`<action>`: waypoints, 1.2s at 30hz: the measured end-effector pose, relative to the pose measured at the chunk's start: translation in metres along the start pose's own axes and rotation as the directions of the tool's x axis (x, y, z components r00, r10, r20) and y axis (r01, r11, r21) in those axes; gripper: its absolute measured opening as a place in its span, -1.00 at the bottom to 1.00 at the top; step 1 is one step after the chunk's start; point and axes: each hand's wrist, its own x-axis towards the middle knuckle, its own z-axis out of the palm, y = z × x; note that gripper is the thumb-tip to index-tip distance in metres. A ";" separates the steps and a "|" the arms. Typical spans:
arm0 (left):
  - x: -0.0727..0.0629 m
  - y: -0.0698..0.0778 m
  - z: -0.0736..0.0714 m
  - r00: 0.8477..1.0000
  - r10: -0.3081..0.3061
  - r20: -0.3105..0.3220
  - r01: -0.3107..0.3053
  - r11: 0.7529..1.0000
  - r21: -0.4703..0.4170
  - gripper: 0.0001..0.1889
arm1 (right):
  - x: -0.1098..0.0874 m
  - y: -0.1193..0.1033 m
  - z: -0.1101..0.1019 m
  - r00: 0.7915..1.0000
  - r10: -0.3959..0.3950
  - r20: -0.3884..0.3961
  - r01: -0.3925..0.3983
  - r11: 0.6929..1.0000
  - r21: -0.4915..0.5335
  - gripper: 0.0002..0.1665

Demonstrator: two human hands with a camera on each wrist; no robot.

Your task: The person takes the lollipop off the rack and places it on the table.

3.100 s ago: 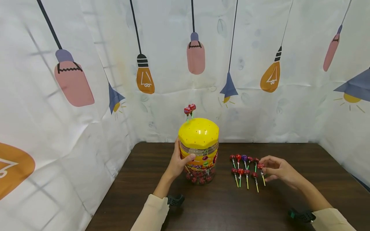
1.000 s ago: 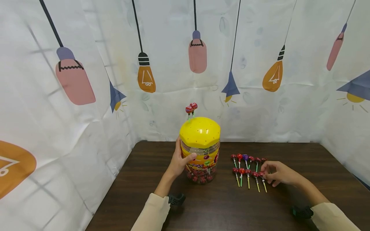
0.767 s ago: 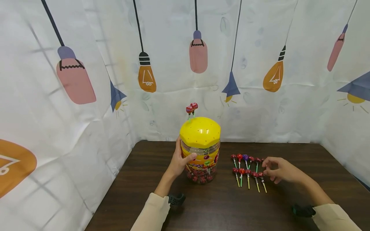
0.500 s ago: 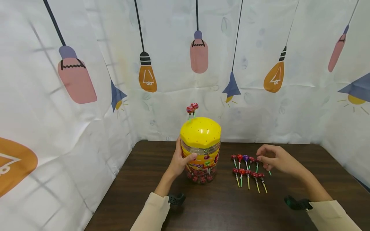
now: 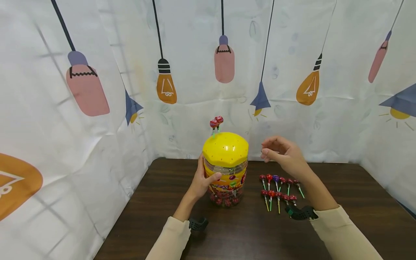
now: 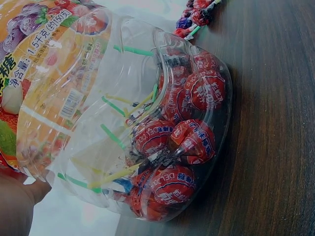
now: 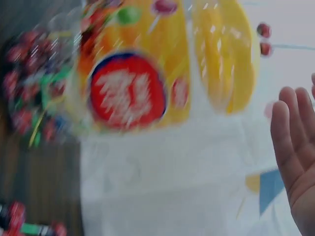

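My left hand [image 5: 202,182] grips the side of a clear plastic candy jar [image 5: 227,198], thumb across its front. The jar stands upright with wrapped lollipops [image 6: 192,140] at its bottom, under a domed yellow lid [image 5: 225,150]. Two red lollipops [image 5: 213,124] stick up from holes in the lid. To the right of the lid, my right hand [image 5: 282,153] hangs in the air, apart from the jar. In the right wrist view its fingers [image 7: 283,132] look straight, and nothing shows between them.
Two rows of lollipops [image 5: 271,194] lie on the dark wooden table [image 5: 247,234] right of the jar, below my right forearm. One has a purple wrapper [image 5: 275,178]. A white cloth printed with lamps [image 5: 195,133] hangs behind and along the left.
My right hand has left the lollipop at the right end of the back row, which now lies there. It has risen leftward towards the lid. The left hand keeps its hold.
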 end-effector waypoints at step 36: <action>-0.001 0.003 0.001 0.998 -0.056 -0.020 0.056 0.998 0.011 -0.01 | 0.123 -0.027 0.072 0.992 0.105 0.076 -0.118 0.973 0.196 -0.52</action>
